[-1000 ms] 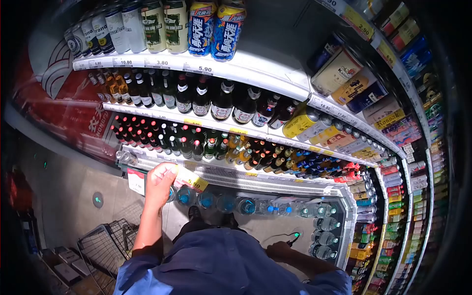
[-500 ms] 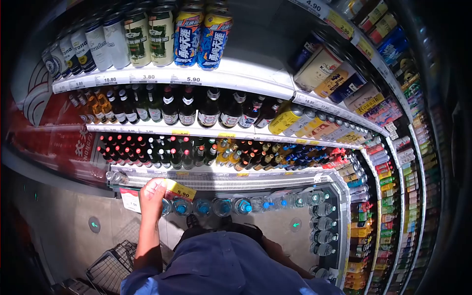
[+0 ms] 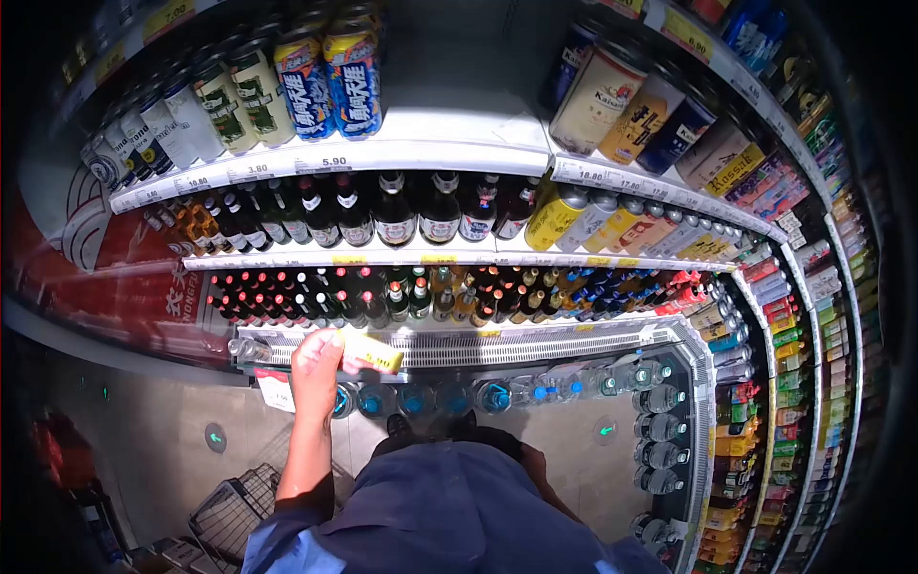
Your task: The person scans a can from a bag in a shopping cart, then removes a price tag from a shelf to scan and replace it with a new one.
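Observation:
My left hand (image 3: 317, 371) is closed on a yellow and white price card (image 3: 381, 356) printed 5.90, its face slightly blurred. The card is above the grille at the front edge of the shelf unit. Just below the hand stands a row of large water bottles (image 3: 417, 398) with blue caps. A white and red price sign (image 3: 275, 390) hangs to the left of my wrist. My right hand (image 3: 535, 463) hangs low beside my body, in shadow, and its fingers are too dark to make out.
Shelves hold cans (image 3: 354, 81) on top and glass bottles (image 3: 394, 220) below. More water bottles (image 3: 660, 426) stand at the right, where drink shelves curve away. A metal shopping cart (image 3: 239, 512) is at the lower left, on the tiled floor (image 3: 574, 488).
The view has shifted, with most lower things now further right. The price card in my left hand has tilted and looks narrower. My right hand shows more beside my body.

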Available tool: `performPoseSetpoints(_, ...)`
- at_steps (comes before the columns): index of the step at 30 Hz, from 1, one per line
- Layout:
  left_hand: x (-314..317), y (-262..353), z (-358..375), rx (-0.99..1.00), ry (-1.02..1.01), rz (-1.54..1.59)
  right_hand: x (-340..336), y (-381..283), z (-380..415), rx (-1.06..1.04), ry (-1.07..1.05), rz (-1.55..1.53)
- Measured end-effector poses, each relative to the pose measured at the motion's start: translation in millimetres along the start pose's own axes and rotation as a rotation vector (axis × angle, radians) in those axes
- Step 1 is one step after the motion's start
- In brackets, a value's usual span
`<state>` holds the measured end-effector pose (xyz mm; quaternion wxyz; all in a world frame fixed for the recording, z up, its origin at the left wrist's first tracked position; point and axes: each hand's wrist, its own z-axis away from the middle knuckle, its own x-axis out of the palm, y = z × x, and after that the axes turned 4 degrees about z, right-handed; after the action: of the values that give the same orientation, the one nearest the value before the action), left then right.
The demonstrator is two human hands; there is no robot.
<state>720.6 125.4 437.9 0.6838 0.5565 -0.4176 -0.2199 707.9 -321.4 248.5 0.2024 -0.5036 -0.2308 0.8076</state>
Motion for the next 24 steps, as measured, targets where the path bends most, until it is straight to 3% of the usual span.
performPoseSetpoints(3,31.2,3.8,-4.3,0.036,-0.02,-0.006,-21.5,35.6,-22.8,-0.165,-0.287,0.595)
performPoseSetpoints(4,45.9,9.5,-5.0,0.063,-0.043,-0.057,-62.8,9.6,-8.3,-0.28,-0.174,0.43)
performPoseSetpoints(6,70.3,11.7,-4.3,0.109,-0.145,-0.178,-112.2,-31.6,-29.3,-0.123,-0.157,0.014)
performPoseSetpoints(8,104.4,13.1,0.2,0.214,-0.328,-0.391,-150.6,-96.1,-49.6,-0.345,0.022,-0.341)
performPoseSetpoints(9,121.1,16.2,-0.7,0.287,-0.459,-0.584,-171.2,-141.1,-50.4,-0.417,0.038,-0.415)
performPoseSetpoints(10,140.1,8.1,-2.6,0.543,-0.498,-0.603,-185.6,-180.3,-48.8,-0.489,0.056,-0.488)
performPoseSetpoints(12,173.6,9.0,3.5,0.56,-0.629,-0.644,-194.4,-222.2,-51.9,-0.627,0.009,-0.483)
performPoseSetpoints(13,185.6,12.6,5.7,0.567,-0.697,-0.666,-195.4,-229.2,-52.7,-0.696,-0.012,-0.482)
performPoseSetpoints(16,208.1,23.1,4.9,0.608,-0.742,-0.694,-195.1,-224.8,-58.5,-0.539,0.007,-0.489)
performPoseSetpoints(24,246.0,25.1,-13.6,0.717,-0.891,-0.754,-208.6,-199.8,-64.9,-0.508,0.096,-0.657)
